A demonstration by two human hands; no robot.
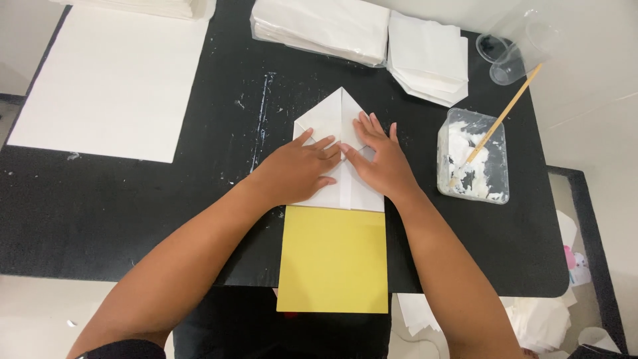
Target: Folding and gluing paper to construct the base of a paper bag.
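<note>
Grip, left hand point(297, 171): flat and palm down, nothing clasped, fingers spread and pressing on the folded white paper point(340, 123); fingertips point toward the middle crease.
Grip, right hand point(380, 159): likewise flat and open, holding nothing, fingers fanned over the right half of the same paper; its index finger touches the left hand's fingertips at the centre.
Folded white paper: lies on the counter point(133, 213) under both hands; its far end is folded to a point, with a straight crease running down the middle; the near edge meets the yellow sheet.
Yellow sheet point(333, 259): square, flat, just below the white paper, its near part hanging past the counter's front edge.
Counter: black, flecked with white smears to the left of the hands.
Clear tub point(473, 156): to the right of the right hand, near but apart, holding white paste.
Wooden stick point(500, 119): stands slanted in the tub, its upper end leaning toward the far right.
Clear plastic cups point(508, 54): at the far right corner, lying tilted.
Stacks of white paper point(372, 36): at the far edge, beyond the hands, one of them wrapped in clear film.
Large white sheet point(116, 80): flat at the far left, well apart from the hands.
</note>
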